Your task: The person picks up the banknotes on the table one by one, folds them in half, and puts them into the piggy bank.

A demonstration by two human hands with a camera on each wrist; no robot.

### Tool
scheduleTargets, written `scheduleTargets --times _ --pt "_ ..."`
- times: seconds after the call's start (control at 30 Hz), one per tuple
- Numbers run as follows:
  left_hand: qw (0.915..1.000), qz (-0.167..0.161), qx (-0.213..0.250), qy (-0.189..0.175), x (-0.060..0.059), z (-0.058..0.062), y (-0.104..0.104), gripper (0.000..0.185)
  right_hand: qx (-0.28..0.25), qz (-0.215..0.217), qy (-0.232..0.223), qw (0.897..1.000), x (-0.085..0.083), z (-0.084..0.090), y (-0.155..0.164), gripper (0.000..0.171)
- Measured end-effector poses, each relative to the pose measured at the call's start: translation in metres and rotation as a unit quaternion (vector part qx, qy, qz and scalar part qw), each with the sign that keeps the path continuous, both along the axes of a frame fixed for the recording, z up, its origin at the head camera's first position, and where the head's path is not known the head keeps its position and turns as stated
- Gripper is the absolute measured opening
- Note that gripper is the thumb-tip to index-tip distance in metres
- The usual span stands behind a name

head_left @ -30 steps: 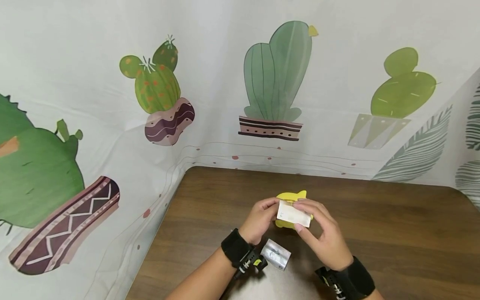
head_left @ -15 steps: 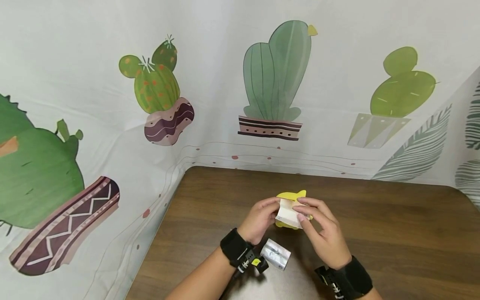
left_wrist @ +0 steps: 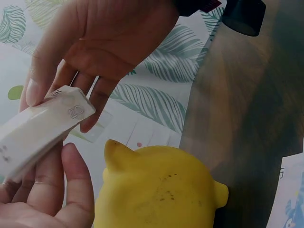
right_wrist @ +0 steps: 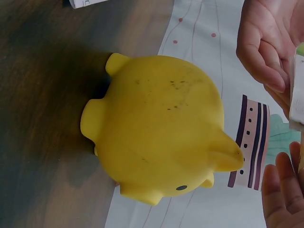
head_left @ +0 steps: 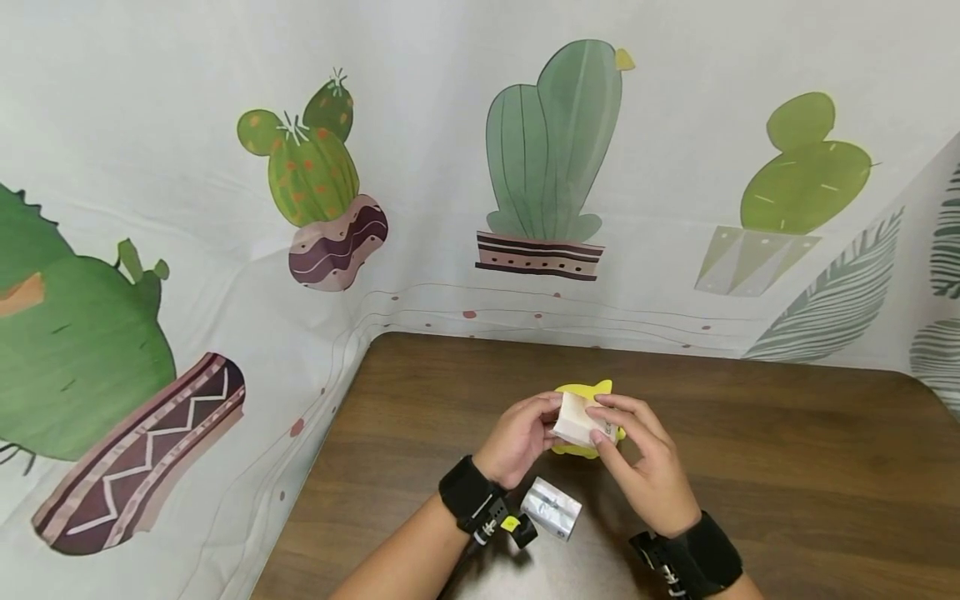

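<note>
Nearest the person, a small silvery packet (head_left: 551, 508) lay on the wooden table (head_left: 787, 467), just in front of the left wrist strap and close between the two forearms.

Beyond it, both hands met over the middle of the table. The left hand (head_left: 517, 433) had its fingers curled, and its thumb (left_wrist: 76, 185) and fingertips pinched one end of a folded banknote (head_left: 577, 419). The right hand (head_left: 645, 454) pinched the other end, thumb on top and fingers (left_wrist: 97, 97) curled beneath. The left wrist view showed the note (left_wrist: 40, 126) as a pale, thick folded strip with "20" printed near its corner, held tilted between the two hands and clear of the table.

Directly below and just behind the note stood a yellow piggy bank (head_left: 583, 392) on the table. From the head view the hands and note covered most of it, leaving its ears and a strip of its underside showing. The right wrist view showed the bank (right_wrist: 161, 128) from above, with small dark flecks on its back. The note was above it; whether they touched could not be told.

Farthest back, a pale cloth (head_left: 450, 167) printed with potted cacti hung behind the table and along its left side.
</note>
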State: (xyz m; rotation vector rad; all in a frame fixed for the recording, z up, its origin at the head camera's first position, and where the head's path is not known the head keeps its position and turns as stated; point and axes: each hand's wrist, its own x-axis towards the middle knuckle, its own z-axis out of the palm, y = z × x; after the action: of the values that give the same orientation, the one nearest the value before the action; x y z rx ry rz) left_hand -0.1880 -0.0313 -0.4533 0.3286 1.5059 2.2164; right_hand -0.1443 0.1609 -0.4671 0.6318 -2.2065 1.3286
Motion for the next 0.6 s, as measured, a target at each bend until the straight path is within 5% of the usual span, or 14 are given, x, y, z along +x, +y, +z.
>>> scheduleTargets --times 0.27,0.6 --pt "0.9997 -0.019 -0.013 0.011 0.0013 0.0015 -0.0016 0.032 0.016 -0.017 0.003 1.0 -0.0005 -0.0016 0.0002 0.042" --pt "0.9992 -0.027 -0.002 0.027 0.0031 0.0026 -0.0026 0.052 0.017 -0.012 0.003 1.0 0.0004 -0.002 -0.0022 0.043"
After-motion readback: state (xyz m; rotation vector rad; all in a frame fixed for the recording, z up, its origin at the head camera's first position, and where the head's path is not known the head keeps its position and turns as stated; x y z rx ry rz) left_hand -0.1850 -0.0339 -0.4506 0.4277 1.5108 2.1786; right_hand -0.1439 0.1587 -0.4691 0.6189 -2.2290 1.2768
